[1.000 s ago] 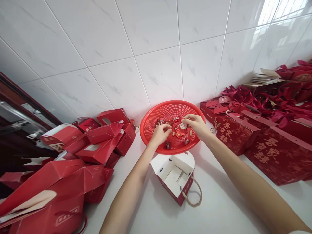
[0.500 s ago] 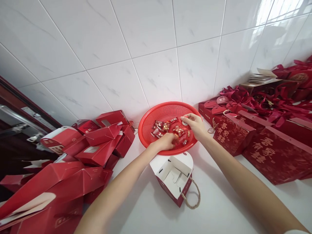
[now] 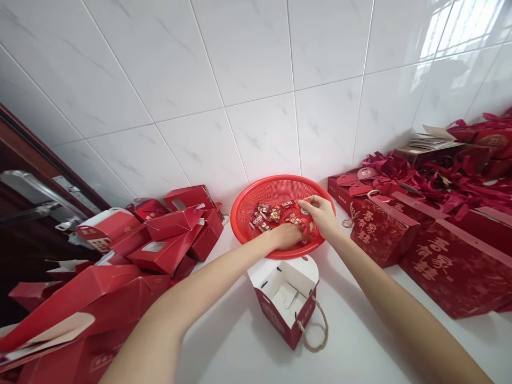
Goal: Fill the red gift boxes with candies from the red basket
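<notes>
A red mesh basket (image 3: 250,193) stands against the tiled wall with several small red wrapped packets (image 3: 275,214) inside. My left hand (image 3: 288,236) reaches over its front rim, low among the packets, its fingertips partly hidden. At the basket's right side my right hand (image 3: 321,213) has thumb and fingers pinched together by a small pale round item; whether it grips this is unclear. Just in front of the basket sits an open box (image 3: 286,304), white inside and dark red outside, with a rope handle on its right side.
Red folded boxes (image 3: 168,245) pile up on the left, beside a door with a metal handle (image 3: 30,184). Dark red gift boxes (image 3: 380,229) and ribbons (image 3: 432,176) fill the right. A card stack (image 3: 432,140) lies behind them.
My left hand has moved right within the basket, closer to my right hand. My right hand stays at the basket's right side. The whole view has shifted slightly.
</notes>
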### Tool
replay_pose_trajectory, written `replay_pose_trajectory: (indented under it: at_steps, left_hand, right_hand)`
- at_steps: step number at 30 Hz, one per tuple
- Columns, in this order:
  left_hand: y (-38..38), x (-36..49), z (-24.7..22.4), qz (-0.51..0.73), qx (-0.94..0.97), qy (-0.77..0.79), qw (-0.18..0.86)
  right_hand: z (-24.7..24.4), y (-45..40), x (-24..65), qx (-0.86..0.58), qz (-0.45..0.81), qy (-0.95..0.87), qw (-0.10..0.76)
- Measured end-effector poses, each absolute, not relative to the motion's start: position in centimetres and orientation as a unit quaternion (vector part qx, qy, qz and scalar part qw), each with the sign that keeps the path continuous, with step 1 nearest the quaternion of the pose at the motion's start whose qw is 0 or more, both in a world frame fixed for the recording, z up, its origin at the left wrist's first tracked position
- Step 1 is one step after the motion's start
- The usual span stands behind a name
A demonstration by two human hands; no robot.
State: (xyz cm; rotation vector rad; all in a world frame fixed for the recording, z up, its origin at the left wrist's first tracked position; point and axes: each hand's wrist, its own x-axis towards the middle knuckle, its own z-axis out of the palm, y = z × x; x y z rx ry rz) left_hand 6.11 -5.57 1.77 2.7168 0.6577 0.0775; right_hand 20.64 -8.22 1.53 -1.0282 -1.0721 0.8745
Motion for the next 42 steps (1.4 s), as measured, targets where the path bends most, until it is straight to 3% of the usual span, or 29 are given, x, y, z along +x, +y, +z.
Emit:
replay_pose_trajectory:
  at_steps: [15,20,34,42]
  left_hand:
    - [-0.5,4.3,0.8,0.100,0.874,0.470,0.069]
    - [0.3,4.5,0.2,0.111,0.867,0.485,0.037]
    - [-2.7,3.5,-2.5,0.205,0.837,0.505,-0.051]
    - [-3.2,3.5,-4.0,0.271,0.851,0.441,-0.084]
  right_hand:
    - [2.7,-8.8,20.0,-0.454,0.410,-0.482,0.627]
    - [2.7,-9.1,20.2,-0.458,0.416,-0.498,0.608]
    - [1.0,-9.6,18.4,-0.558,0.209,-0.633,0.494]
    - [-2.1,-8.5,17.7,-0.558,0.203,-0.640,0.488]
